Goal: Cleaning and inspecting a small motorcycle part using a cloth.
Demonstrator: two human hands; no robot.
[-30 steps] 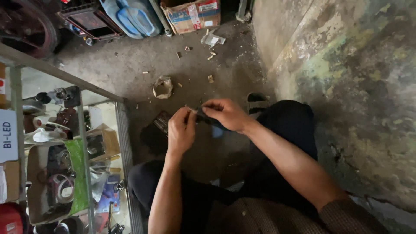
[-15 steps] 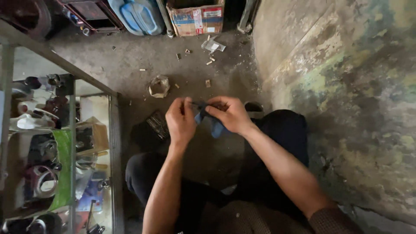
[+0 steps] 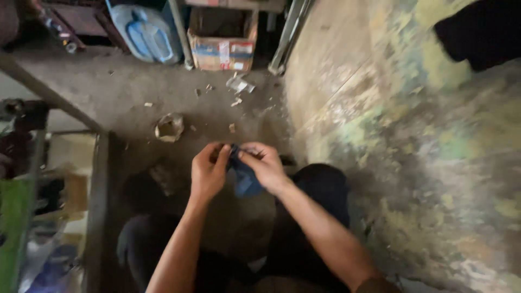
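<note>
Blue cloth [image 3: 245,180] now hangs between my left hand [image 3: 208,172] and right hand [image 3: 266,165], both pinching its top, drawn closer together than before.

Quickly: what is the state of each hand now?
Left hand: closed, pinching the blue cloth.
Right hand: closed, pinching the same cloth from the other side.

A dark blue cloth [image 3: 245,179], pale blue jugs [image 3: 145,33], a brown cardboard box [image 3: 221,40], a mottled green-grey wall [image 3: 429,141].
</note>
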